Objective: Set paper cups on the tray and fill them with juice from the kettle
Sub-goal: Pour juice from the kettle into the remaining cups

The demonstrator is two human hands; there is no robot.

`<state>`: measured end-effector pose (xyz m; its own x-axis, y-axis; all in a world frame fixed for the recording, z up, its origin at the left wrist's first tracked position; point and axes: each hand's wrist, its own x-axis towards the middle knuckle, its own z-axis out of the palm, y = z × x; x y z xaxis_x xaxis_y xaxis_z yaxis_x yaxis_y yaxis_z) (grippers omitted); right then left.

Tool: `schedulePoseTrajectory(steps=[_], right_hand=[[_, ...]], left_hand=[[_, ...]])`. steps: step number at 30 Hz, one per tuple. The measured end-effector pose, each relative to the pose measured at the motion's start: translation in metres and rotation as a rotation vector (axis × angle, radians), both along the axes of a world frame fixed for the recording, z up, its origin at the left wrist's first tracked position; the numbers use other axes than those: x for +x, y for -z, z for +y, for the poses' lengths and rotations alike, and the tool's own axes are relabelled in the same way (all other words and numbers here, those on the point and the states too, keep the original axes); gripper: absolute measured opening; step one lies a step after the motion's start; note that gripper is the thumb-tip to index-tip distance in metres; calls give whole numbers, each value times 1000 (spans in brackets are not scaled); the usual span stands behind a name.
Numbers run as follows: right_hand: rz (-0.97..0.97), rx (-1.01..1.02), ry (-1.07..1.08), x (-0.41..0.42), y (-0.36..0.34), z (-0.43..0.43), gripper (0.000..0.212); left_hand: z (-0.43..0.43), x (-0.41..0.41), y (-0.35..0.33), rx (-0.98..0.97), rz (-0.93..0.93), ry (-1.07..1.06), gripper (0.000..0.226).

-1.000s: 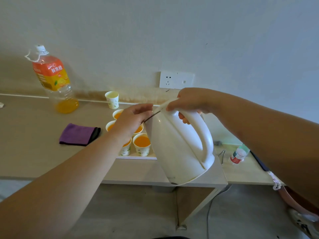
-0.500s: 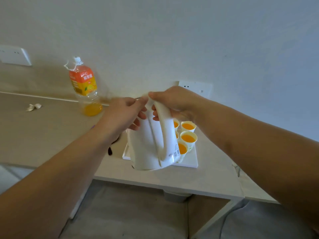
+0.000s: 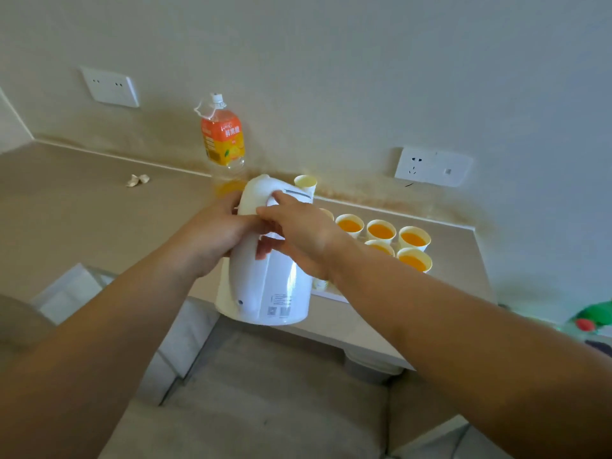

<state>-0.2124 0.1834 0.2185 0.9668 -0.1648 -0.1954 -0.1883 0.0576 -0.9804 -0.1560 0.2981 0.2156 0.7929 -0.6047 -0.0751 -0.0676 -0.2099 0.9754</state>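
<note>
White kettle (image 3: pixel 265 279) upright, cups (image 3: pixel 381 230) juice-filled — on tray (image 3: pixel 326 294)

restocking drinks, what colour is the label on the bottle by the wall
The bottle label is orange above, yellow below, seen in the head view.

Before you, a beige table (image 3: pixel 82 220) carries a juice bottle (image 3: pixel 222 137) at the back, a crumpled scrap (image 3: pixel 137 180) to its left, a lone paper cup (image 3: pixel 305 183) and a white tray (image 3: pixel 331 295) on the right.

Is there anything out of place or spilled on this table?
No spill shows. One white paper cup stands alone by the wall, off the white tray where the filled cups sit. A small crumpled scrap lies on the beige table to the left.
</note>
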Motion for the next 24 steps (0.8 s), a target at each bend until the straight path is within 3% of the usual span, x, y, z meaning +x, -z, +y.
schedulePoseTrajectory(steps=[2, 5, 7, 10, 14, 18, 24], right_hand=[[-15, -34, -54, 1, 5, 5, 5], [-29, -163, -122, 1, 8, 3, 30], [-69, -245, -123, 2, 7, -7, 27], [-93, -272, 23, 13, 13, -42, 16], [-17, -378, 141, 27, 22, -103, 17], [-8, -458, 63, 36, 18, -141, 19], [-39, -518, -111, 44, 19, -161, 37]], left_hand=[[9, 9, 2, 0, -20, -79, 35], [19, 25, 3, 48, -61, -194, 16], [24, 39, 4, 100, -84, -216, 14], [26, 56, 1, 224, -144, -129, 24], [6, 72, -12, 295, -197, 10, 25], [-24, 92, -27, 322, -234, 111, 68], [-67, 114, -41, 318, -296, 195, 72]])
